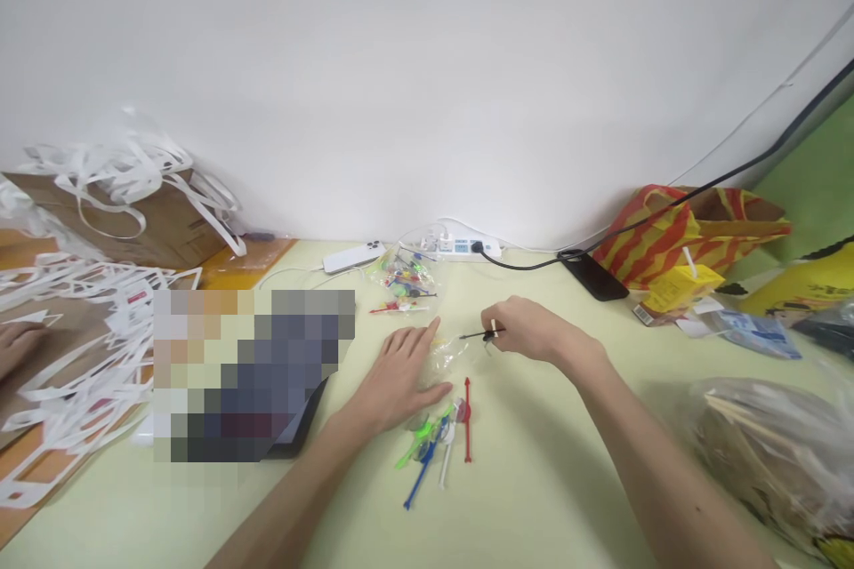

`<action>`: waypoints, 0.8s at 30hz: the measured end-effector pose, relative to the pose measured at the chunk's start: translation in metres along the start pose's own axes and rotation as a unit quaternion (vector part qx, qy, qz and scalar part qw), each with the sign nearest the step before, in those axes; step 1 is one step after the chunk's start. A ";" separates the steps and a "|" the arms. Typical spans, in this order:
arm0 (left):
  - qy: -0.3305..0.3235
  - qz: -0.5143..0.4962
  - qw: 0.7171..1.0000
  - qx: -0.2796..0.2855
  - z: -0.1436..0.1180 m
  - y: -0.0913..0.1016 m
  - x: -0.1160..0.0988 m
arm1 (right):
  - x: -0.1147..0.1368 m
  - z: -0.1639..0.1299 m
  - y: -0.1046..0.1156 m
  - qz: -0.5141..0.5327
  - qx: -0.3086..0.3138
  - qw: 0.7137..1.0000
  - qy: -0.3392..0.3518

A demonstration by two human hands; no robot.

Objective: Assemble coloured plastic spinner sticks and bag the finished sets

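Black pick (475, 335) pinched in right hand (527, 329); left hand (400, 369) flat, grip apart, on clear bag (448, 356).

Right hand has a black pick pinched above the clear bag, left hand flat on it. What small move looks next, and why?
Probably slide the black pick into the small clear bag: the right hand pinches it with the tip aimed at the bag, the left hand pins the bag flat, and more coloured picks lie loose nearby.

Left hand (398, 376) lies palm down, fingers extended and slightly spread, forearm running in from the lower left. Right hand (527, 329) is raised slightly, thumb and forefinger pinched together, its forearm extending from the lower right.
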State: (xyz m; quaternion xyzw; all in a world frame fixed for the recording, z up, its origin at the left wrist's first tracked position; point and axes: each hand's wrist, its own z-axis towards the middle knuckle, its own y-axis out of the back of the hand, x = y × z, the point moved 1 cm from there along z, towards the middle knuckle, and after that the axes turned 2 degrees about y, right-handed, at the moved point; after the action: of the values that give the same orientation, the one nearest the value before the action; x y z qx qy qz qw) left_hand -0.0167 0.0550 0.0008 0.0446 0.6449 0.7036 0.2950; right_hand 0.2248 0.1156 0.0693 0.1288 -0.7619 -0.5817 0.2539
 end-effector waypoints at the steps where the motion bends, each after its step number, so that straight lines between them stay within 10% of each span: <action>1: 0.001 0.001 1.000 0.001 0.000 0.000 0.000 | 0.001 0.002 -0.002 0.005 -0.002 1.000 0.009; 24: 0.002 0.000 1.000 -0.002 0.000 -0.002 0.002 | -0.011 0.012 -0.015 0.250 0.035 0.966 0.053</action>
State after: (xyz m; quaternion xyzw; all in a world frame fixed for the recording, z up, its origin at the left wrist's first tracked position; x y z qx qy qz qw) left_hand -0.0173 0.0555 -0.0018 0.0422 0.6444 0.7047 0.2938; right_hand 0.2266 0.1264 0.0502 -0.0266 -0.7756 -0.4647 0.4263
